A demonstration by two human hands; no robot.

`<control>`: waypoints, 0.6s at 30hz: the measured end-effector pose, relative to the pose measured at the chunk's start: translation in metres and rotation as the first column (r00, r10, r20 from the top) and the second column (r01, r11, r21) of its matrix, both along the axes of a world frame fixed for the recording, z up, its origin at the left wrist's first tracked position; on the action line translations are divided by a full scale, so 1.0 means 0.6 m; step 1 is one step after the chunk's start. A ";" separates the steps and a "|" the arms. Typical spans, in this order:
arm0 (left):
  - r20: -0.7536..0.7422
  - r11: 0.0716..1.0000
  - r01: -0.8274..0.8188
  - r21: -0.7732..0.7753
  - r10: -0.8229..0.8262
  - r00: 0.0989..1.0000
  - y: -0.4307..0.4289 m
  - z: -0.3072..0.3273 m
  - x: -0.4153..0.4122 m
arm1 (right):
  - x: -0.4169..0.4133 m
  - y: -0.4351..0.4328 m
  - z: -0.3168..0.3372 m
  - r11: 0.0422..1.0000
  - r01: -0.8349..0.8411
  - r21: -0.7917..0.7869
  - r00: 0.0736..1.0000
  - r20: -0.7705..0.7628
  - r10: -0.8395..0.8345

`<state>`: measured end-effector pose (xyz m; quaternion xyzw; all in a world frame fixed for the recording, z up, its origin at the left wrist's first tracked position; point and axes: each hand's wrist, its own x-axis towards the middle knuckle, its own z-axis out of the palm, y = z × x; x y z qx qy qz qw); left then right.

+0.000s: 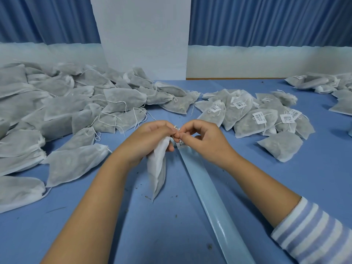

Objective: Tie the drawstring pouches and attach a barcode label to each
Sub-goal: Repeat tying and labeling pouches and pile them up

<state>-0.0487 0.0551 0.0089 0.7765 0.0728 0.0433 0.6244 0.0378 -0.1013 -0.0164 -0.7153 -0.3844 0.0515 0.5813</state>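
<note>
- pouch (157,168): held by its neck over mid desk (285,178), body hanging down, low tip close to the desk, just left of the strip; no label seen on it
- left hand (150,134): grip curled round the pouch neck, carrying it
- right hand (205,138): grip pinched, thumb and forefinger tips together at the pouch neck, touching the left fingers; string or cloth between the tips, too small to tell
- knot: hidden by fingers, cannot tell if it's made; my read is this pouch is mid-tie
- label (181,144): one barcode label at the far end of the strip, just under the right fingertips, not on the pouch; likely the one meant for it
- strip (207,197): glossy liner running from the hands back toward the person, bare along what shows, so I'd say a good run of labels is used up
- done heap (257,115): right of the hands, pouches with barcode labels on them; these look tied and labelled
- far heap (320,82): more pouches at the far right edge, too small to confirm labels
- todo heap (66,103): left side, clearly the bigger lot, strings trailing loose, no labels visible
- progress call: well short of half by heap size; left to do = finish this tie, stick its label, then work through the whole left heap
- desk: blue cover, dark crumbs (147,197) scattered near the person
</note>
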 end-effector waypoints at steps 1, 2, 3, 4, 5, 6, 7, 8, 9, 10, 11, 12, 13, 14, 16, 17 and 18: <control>0.001 1.000 -0.009 0.013 0.009 1.000 0.000 -0.001 0.000 | 0.000 0.000 -0.001 1.000 0.003 -0.012 1.000 0.003 -0.003; 0.011 0.999 -0.027 0.019 0.026 1.000 -0.001 -0.003 0.002 | 0.001 0.001 -0.001 1.000 0.007 -0.024 1.000 0.004 -0.007; 0.031 0.998 -0.055 0.015 0.054 0.998 -0.002 -0.005 0.003 | 0.001 0.001 -0.001 0.999 0.012 -0.033 1.000 0.002 -0.012; 0.066 0.995 -0.094 0.012 0.093 0.993 -0.005 -0.009 0.005 | 0.002 0.001 0.000 0.999 0.016 -0.040 1.000 -0.004 -0.016; 0.114 0.988 -0.148 0.034 0.143 0.983 -0.007 -0.012 0.009 | 0.004 0.001 0.000 0.999 0.019 -0.046 1.000 -0.012 -0.020; 0.168 0.975 -0.203 0.088 0.187 0.968 -0.008 -0.016 0.013 | 0.005 0.001 0.001 0.998 0.024 -0.052 0.999 -0.021 -0.025; 0.211 0.959 -0.246 0.141 0.214 0.954 -0.009 -0.018 0.015 | 0.007 0.001 0.001 0.998 0.029 -0.062 0.999 -0.032 -0.031; 0.235 0.948 -0.270 0.167 0.228 0.945 -0.009 -0.021 0.017 | 0.009 0.001 0.001 0.997 0.029 -0.069 0.998 -0.049 -0.032; 0.243 0.944 -0.279 0.174 0.233 0.941 -0.008 -0.022 0.019 | 0.010 0.000 0.002 0.997 0.023 -0.071 0.997 -0.073 -0.028; 0.243 0.946 -0.276 0.173 0.230 0.942 -0.006 -0.024 0.020 | 0.011 0.000 0.002 0.998 0.011 -0.059 0.994 -0.104 -0.017; 0.239 0.948 -0.265 0.177 0.219 0.946 -0.005 -0.025 0.020 | 0.010 -0.001 0.002 0.999 -0.002 -0.037 0.991 -0.133 -0.003; 0.234 0.950 -0.249 0.190 0.203 0.951 -0.004 -0.025 0.020 | 0.010 -0.001 0.001 1.000 -0.012 -0.011 0.988 -0.151 0.010; 0.232 0.950 -0.236 0.207 0.187 0.955 -0.005 -0.025 0.019 | 0.009 -0.002 0.001 1.000 -0.017 0.010 0.988 -0.152 0.018; 0.232 0.948 -0.229 0.219 0.177 0.957 -0.006 -0.025 0.019 | 0.008 -0.002 0.000 0.999 -0.022 0.027 0.989 -0.144 0.026; 0.229 0.948 -0.222 0.228 0.169 0.959 -0.006 -0.025 0.018 | 0.006 -0.003 0.001 0.997 -0.037 0.068 0.992 -0.120 0.045; 0.225 0.950 -0.220 0.224 0.169 0.960 -0.006 -0.024 0.018 | 0.007 -0.003 0.003 0.995 -0.045 0.087 0.993 -0.109 0.055; 0.223 0.951 -0.218 0.218 0.169 0.960 -0.005 -0.023 0.017 | 0.007 -0.004 0.004 0.994 -0.050 0.094 0.993 -0.100 0.060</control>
